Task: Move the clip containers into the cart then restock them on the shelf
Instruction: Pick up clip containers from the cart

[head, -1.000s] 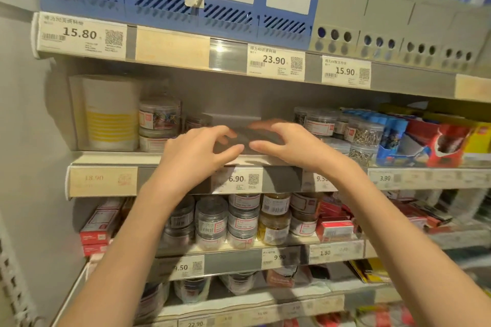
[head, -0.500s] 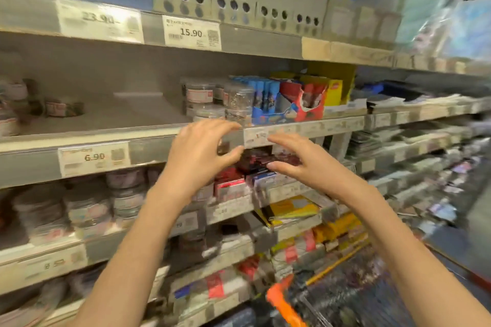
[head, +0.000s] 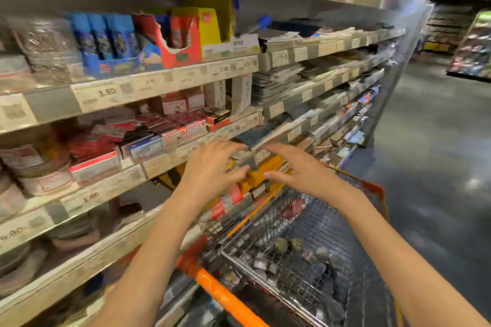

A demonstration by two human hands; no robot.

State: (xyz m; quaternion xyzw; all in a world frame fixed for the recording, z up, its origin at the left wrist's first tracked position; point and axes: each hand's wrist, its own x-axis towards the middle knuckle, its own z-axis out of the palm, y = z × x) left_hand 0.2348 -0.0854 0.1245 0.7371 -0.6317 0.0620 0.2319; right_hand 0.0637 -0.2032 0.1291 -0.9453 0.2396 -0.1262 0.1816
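My left hand [head: 212, 170] and my right hand [head: 297, 170] are held out side by side above the far end of the wire cart [head: 313, 223], palms facing each other, fingers spread and loosely curved. I see nothing plainly held between them. Several small round clip containers [head: 281, 245] lie blurred on the cart's bottom. Clear tubs of clips [head: 45, 42] stand on the upper shelf at the far left. More labelled tubs [head: 24, 159] sit one shelf lower at the left edge.
The cart's orange handle [head: 215, 289] crosses the bottom centre. Shelves [head: 164, 79] with price tags run along the left, packed with red staple boxes [head: 172, 130], blue and red cartons [head: 175, 42] and stationery. A grey aisle floor [head: 438, 154] opens to the right.
The view has swung right and down from the shelf with the tubs to the cart. Both hands kept their facing pose and now hover over the cart.
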